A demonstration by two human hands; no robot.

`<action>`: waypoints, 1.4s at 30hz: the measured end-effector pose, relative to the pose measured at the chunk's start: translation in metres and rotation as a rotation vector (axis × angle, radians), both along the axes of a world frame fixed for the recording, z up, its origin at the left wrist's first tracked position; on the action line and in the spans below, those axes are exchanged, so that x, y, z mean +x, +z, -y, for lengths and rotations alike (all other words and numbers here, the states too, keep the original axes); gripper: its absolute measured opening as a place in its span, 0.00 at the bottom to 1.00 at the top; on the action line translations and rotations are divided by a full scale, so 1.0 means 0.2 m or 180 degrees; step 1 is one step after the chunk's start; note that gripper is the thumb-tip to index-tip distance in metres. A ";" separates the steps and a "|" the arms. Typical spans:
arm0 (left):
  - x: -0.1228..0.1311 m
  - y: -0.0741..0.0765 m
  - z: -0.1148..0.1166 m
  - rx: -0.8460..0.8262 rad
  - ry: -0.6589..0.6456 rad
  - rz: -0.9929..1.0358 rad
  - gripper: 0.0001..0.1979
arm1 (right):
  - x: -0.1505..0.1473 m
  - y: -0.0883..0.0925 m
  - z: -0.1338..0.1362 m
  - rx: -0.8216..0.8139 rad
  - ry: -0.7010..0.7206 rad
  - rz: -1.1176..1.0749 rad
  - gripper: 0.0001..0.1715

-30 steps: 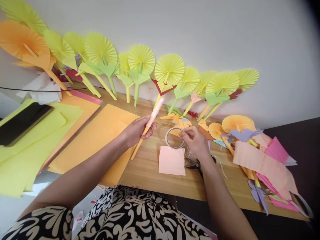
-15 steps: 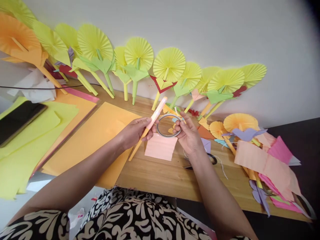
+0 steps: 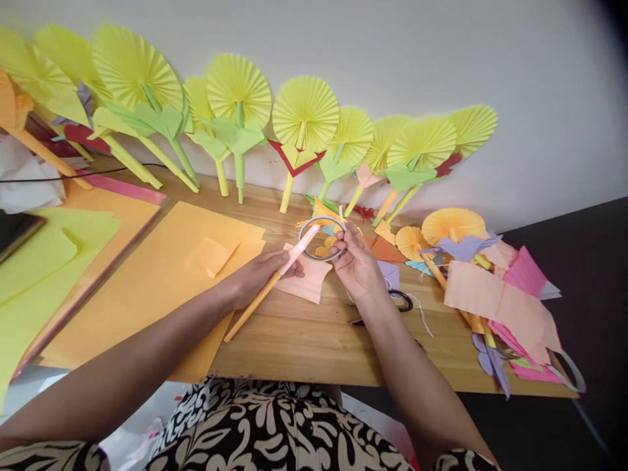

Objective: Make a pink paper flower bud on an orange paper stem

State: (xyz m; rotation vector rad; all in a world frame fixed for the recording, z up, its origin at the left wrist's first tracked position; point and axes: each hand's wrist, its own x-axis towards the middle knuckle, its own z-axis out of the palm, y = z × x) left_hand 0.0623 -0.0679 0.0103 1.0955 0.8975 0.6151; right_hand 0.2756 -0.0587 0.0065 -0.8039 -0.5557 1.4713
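Note:
My left hand [image 3: 265, 276] is closed around an orange rolled-paper stick [image 3: 255, 304], whose upper part is wrapped in pale pink and shines near the tip. In my right hand [image 3: 357, 260] is a thin roll of tape [image 3: 303, 251], pinched by its right edge. The stick's pink end overlaps the left side of the tape ring; whether they touch I cannot tell. Beneath my hands a pale pink sheet of paper [image 3: 310, 282] lies on the table. Black-handled scissors [image 3: 403, 301] rest under my right forearm, partly hidden by it.
Yellow pleated paper fans [image 3: 307, 111] on sticks lean along the wall. Large orange sheets [image 3: 147, 281] and yellow-green sheets [image 3: 53, 261] cover the left of the table [image 3: 304, 347]. At right lie an orange fan [image 3: 454, 226], a purple paper bird [image 3: 464, 246] and pink crepe paper [image 3: 500, 294].
The stick has tilted lower and its pink end now overlaps the tape ring. A small folded orange piece now shows on the orange sheet. The whole view has shifted.

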 end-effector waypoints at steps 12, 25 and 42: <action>0.01 -0.01 0.01 -0.0403 0.0133 0.0441 0.13 | -0.02 0.03 0.00 0.0420 -0.0701 0.1208 0.27; -0.04 -0.01 -0.02 -0.0241 -0.0118 0.0342 0.19 | 0.30 0.04 -0.08 0.0350 -0.0683 0.0829 0.17; 0.14 0.38 -0.12 0.1417 0.0066 -0.0562 0.17 | 0.14 0.18 0.07 0.0196 0.0875 0.0510 0.29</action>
